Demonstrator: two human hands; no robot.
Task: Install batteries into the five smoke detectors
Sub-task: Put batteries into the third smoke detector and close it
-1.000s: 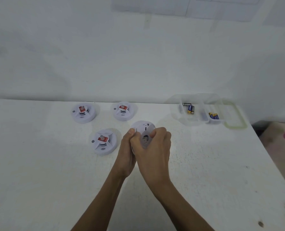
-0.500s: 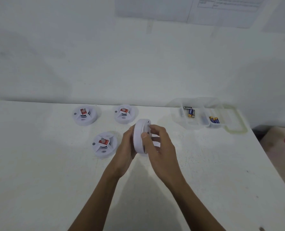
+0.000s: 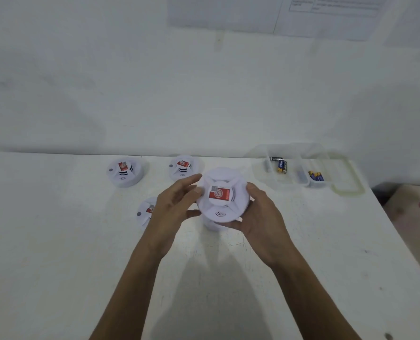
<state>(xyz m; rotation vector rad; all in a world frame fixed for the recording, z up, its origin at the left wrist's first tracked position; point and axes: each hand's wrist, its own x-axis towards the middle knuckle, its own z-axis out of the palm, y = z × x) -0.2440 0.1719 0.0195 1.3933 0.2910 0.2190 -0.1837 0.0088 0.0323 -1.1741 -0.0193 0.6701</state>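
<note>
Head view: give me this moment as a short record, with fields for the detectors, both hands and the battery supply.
held detector: off the table, red label facing the camera
left hand: grips its left edge
right hand: holds its right side and underside
resting detectors: back-left detector, back-middle detector, near detector partly behind the left hand; all label-up on the table
battery box: clear, open, back right; batteries in two compartments

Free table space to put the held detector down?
Bare table: near left, in front of the front-left detector; near right, between the right hand and the table edge, in front of the battery box. Crowded: back centre, among rear-left detector, rear-middle detector and held detector.
</note>
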